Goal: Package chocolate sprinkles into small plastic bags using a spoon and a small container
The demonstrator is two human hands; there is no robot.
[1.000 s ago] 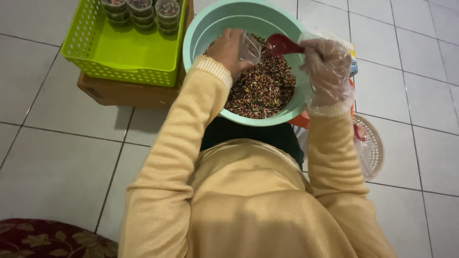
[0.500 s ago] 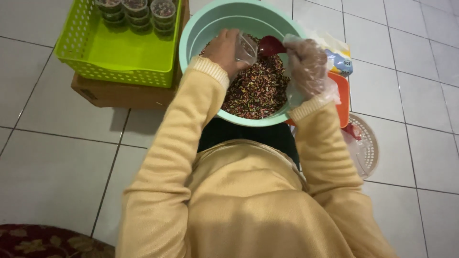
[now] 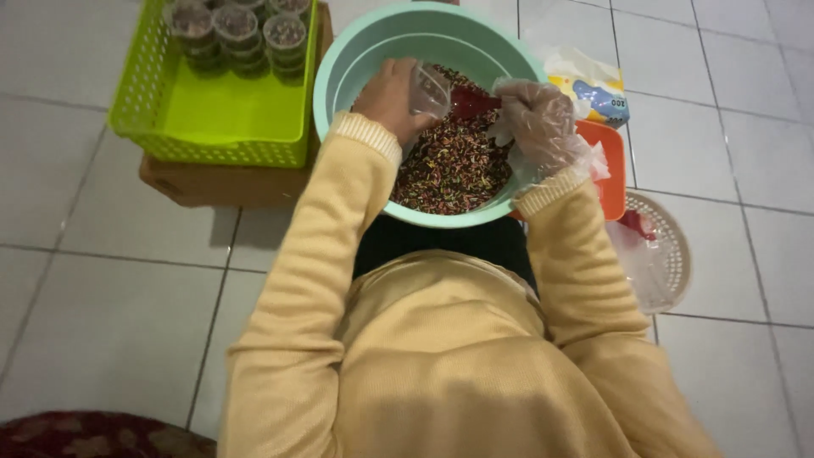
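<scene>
While the bare left hand point(image 3: 388, 100) grips the small clear plastic cup point(image 3: 430, 90) over the mint-green plastic basin point(image 3: 339, 76), the gloved right hand point(image 3: 538, 119), fingers closed on the red scoop point(image 3: 471, 102), should tip slowly, rim touching

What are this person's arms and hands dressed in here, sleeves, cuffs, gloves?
Both arms wear long sleeves of a soft pale yellow knit, the same as the top, each ending in a lighter ribbed cuff at the wrist. The left hand is bare. The right hand is covered by a loose, crinkled, see-through plastic glove that reaches to the cuff. No rings, watch or markings show.
</scene>
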